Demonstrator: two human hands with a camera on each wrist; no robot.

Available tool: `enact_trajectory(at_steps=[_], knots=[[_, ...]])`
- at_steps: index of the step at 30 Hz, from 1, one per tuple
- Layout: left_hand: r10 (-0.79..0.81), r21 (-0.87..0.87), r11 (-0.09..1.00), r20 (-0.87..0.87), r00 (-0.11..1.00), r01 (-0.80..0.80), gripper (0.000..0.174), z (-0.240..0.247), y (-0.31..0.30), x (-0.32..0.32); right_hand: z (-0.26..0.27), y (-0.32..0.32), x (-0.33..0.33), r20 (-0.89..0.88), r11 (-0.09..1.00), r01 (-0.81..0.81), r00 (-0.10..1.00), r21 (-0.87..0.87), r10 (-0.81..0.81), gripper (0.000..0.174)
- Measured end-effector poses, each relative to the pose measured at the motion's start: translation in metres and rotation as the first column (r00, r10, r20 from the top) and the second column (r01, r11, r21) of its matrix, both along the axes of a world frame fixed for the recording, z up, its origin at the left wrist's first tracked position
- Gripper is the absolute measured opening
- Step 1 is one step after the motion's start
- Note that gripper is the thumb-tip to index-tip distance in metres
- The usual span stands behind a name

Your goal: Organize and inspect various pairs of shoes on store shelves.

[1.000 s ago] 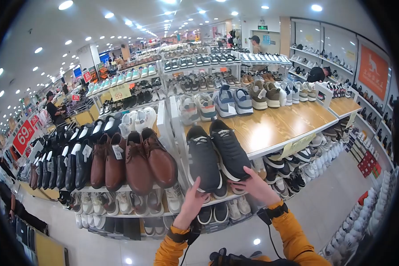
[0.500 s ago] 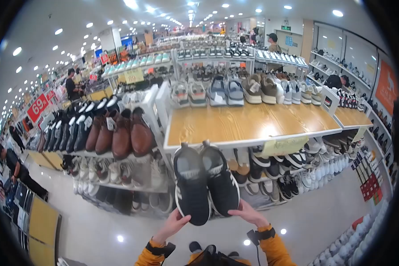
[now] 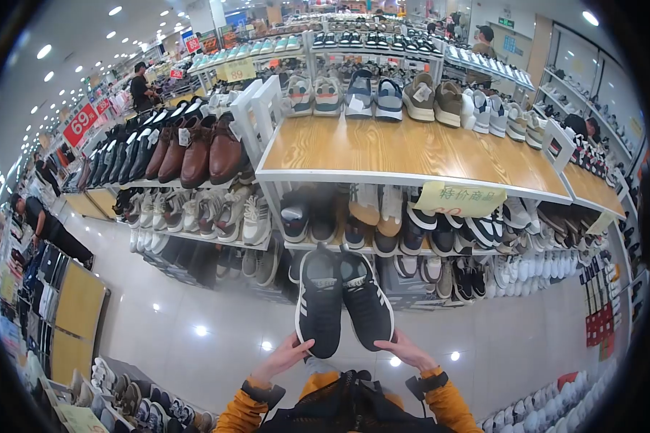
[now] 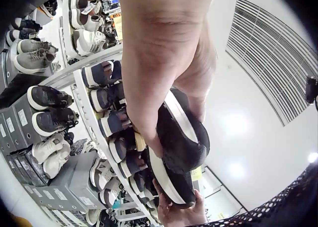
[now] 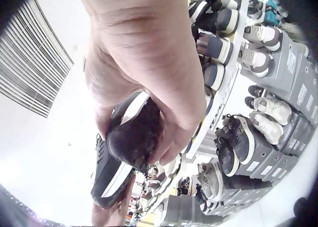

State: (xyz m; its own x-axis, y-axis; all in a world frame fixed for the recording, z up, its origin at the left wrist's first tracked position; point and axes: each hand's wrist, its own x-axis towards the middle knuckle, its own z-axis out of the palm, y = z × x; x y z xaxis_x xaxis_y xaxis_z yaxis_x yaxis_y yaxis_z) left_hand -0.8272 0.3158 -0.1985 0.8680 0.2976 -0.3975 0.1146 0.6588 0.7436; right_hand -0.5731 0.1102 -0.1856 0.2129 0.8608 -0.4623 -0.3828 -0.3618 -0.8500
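In the head view a pair of black sneakers with white soles is held low in front of the body, heels toward the shelves and toes toward me. My left hand (image 3: 285, 357) grips the left sneaker (image 3: 319, 307) by its toe end, thumb on top, with white stripes showing on that shoe's side. The right sneaker (image 3: 367, 307) is pinched at the toe by my right hand (image 3: 409, 351). Both wrist views show thumb and fingers around each shoe's toe, the fingers reaching beneath the sole. The two shoes lie side by side, close together at the heels.
A wooden shelf top (image 3: 404, 155) with a row of sneakers along its back stands ahead, a yellow price sign (image 3: 461, 199) on its edge. Brown leather shoes (image 3: 224, 148) line the rack to the left. More shoes fill the lower shelves. A person (image 3: 54, 227) bends at far left.
Both hands have drawn the black sneakers back off the shelf, toward the body and down. The head view has tilted downward, showing more floor.
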Motion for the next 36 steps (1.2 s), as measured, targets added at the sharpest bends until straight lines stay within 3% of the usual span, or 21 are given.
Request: enact_trajectory(at_steps=[9,16,17,24,26,30,31,32,33,34,36], knots=[[0.036,0.005,0.999,-0.012,0.999,-0.036,0.051,-0.004,0.056,0.015,-0.028,0.063,0.010,-0.219,0.999,0.032,0.975,0.015,-0.028,0.065],[-0.015,0.027,0.999,-0.100,0.995,0.018,0.050,-0.012,0.174,0.041,-0.046,0.169,0.019,-0.306,0.987,0.152,0.943,0.041,-0.133,0.064],[-0.024,0.015,1.000,-0.021,0.999,0.024,0.051,-0.021,0.196,0.047,-0.047,0.183,0.019,-0.306,0.984,0.175,0.939,0.032,-0.157,0.064],[-0.089,0.052,0.995,-0.010,0.996,0.090,0.047,-0.009,0.314,0.112,-0.027,0.276,0.034,-0.420,0.928,0.369,0.850,0.043,-0.319,0.057],[-0.115,0.012,0.993,0.036,0.993,0.115,0.045,0.004,0.336,0.130,-0.021,0.294,0.044,-0.426,0.920,0.390,0.838,0.029,-0.342,0.056],[-0.040,-0.176,0.983,0.039,0.998,0.047,0.045,-0.037,0.383,0.160,-0.047,0.338,0.069,-0.498,0.864,0.500,0.763,0.051,-0.412,0.050],[-0.118,0.098,0.990,0.131,0.984,0.106,0.045,-0.052,0.388,0.161,-0.048,0.349,0.075,-0.519,0.858,0.512,0.746,0.045,-0.418,0.042],[-0.215,0.371,0.920,0.198,0.956,0.130,0.046,-0.069,0.392,0.162,-0.051,0.361,0.082,-0.538,0.853,0.521,0.731,0.041,-0.420,0.036],[-0.229,0.460,0.880,0.183,0.956,0.123,0.047,-0.090,0.392,0.170,-0.067,0.372,0.087,-0.523,0.843,0.529,0.748,0.095,-0.410,0.041],[-0.245,0.497,0.857,0.165,0.955,0.133,0.041,-0.064,0.385,0.167,-0.067,0.376,0.088,-0.523,0.845,0.523,0.753,0.107,-0.400,0.041],[-0.151,0.303,0.947,0.146,0.978,0.101,0.043,-0.091,0.390,0.175,-0.066,0.381,0.092,-0.451,0.855,0.509,0.790,0.103,-0.416,0.042]])
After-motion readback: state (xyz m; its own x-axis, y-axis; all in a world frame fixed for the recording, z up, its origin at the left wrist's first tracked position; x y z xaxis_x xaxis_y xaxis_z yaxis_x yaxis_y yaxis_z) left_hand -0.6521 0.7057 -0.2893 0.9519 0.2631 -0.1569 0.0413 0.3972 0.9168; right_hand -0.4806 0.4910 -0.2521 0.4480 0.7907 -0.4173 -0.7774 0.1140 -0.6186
